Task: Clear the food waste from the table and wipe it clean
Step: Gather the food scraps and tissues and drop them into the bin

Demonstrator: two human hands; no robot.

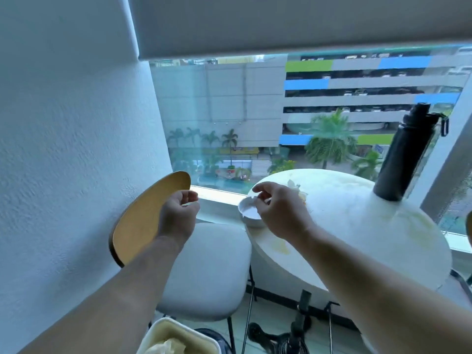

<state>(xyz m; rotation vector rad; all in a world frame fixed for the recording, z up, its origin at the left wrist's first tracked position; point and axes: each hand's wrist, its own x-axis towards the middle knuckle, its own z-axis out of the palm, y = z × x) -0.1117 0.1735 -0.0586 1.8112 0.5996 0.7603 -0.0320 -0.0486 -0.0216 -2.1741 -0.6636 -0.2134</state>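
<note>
Two hands up: my left hand (178, 210) hung loosely curled, empty; my right hand (278, 210) pinched the white bowl (249, 215) at the bench (357, 226) edge, scraps (293, 185) just beyond. Clearing stage; next, probably sweeping them in.

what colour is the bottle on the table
The bottle is black, clearest in the head view.
</note>
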